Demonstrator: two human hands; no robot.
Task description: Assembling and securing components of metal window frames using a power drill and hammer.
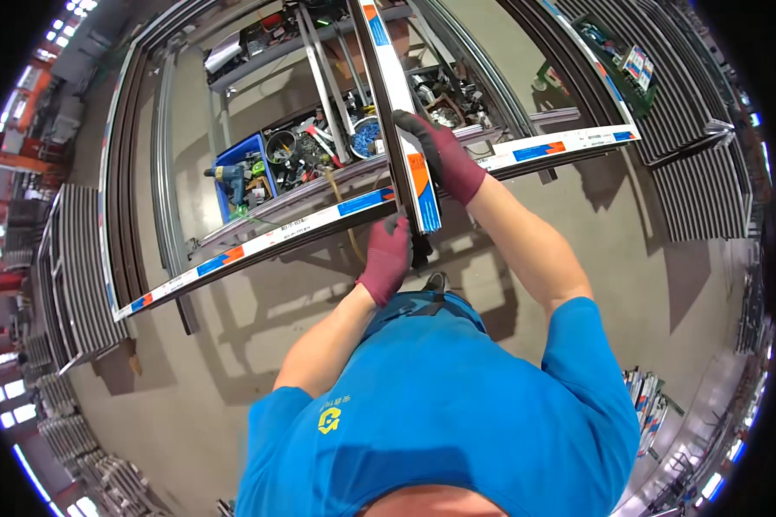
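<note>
The central bar (pixel 394 77), covered along its face with white, orange and blue film, is clasped from its right side by the right hand (pixel 444 155), in a maroon and dark glove, the fingers laid over the bar. Nearer the body, the left hand (pixel 388 254), gloved likewise, is held curled beside the bar's near end; whether anything is closed inside it cannot be told. To both sides of the grip, the frame's filmed near rail (pixel 259 246) is seen, crossed by the bar. Beyond the grip and to its left, a blue bin (pixel 269 166), a blue power drill (pixel 228 174) and a tub of blue pieces (pixel 366 136) are placed. Farther out, dark profile stacks are seen at left (pixel 90 276) and right (pixel 698 189).
</note>
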